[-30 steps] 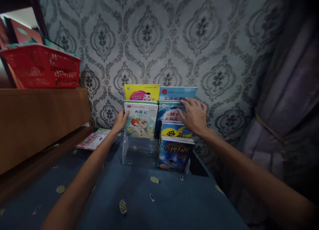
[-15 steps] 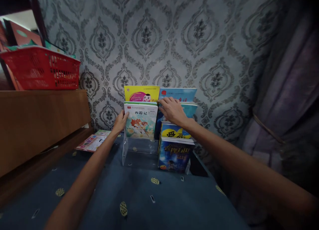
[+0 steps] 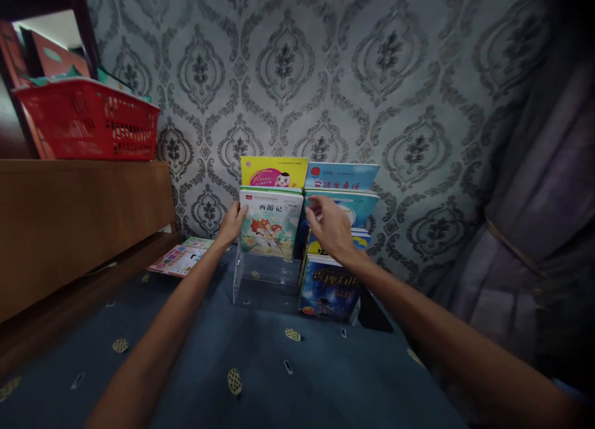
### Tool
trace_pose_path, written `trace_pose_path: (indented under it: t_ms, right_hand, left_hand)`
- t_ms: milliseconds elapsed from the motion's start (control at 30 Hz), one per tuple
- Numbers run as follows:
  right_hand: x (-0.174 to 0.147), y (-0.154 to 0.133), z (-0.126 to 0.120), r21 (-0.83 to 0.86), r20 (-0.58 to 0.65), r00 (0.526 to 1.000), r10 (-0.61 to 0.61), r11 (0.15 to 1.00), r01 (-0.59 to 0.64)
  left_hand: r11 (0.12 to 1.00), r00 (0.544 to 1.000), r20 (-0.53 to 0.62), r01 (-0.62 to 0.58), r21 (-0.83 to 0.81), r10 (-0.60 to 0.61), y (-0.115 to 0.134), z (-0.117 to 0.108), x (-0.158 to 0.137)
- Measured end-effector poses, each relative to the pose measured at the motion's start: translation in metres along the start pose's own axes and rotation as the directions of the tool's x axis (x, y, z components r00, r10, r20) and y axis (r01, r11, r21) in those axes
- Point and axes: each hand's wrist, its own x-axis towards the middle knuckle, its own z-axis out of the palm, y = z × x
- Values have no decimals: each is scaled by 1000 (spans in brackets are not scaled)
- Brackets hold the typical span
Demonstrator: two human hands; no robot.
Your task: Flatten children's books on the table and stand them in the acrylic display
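Observation:
My left hand [image 3: 233,223] holds the left edge of a white picture book [image 3: 269,221] with Chinese title characters, thumb in front. The book stands upright in a clear plastic stepped book stand [image 3: 237,283]. Behind it rises a yellow book [image 3: 253,168]. My right hand [image 3: 332,227] is by the white book's right edge, fingers bent and apart, apparently holding nothing. It partly covers a teal book [image 3: 367,203] and a yellow-and-blue book [image 3: 316,246]. A light blue book [image 3: 344,176] stands behind these, and a dark blue book [image 3: 330,292] in front.
The stand rests on a dark blue patterned cloth [image 3: 209,354] against a patterned wall [image 3: 325,75]. Flat booklets [image 3: 181,260] lie at left, near a wooden headboard [image 3: 83,212] carrying a red basket [image 3: 88,122]. A tied curtain [image 3: 511,230] hangs at right.
My right hand has drawn down off the tops of the books, uncovering more of the light blue cover. My left hand stays on the white book. The view has shifted slightly.

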Motion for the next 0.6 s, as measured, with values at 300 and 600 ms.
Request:
trace_pose_path:
  t_ms: [300, 600]
  right_hand:
    - [-10, 4, 27, 187, 285, 930, 234, 938, -293]
    - [-2, 5, 34, 218, 339, 897, 283, 904, -367]
  left_hand:
    - [999, 1000, 5, -30, 18, 30, 0, -1, -1]
    - [1000, 999, 47, -13, -12, 14, 0, -1, 2]
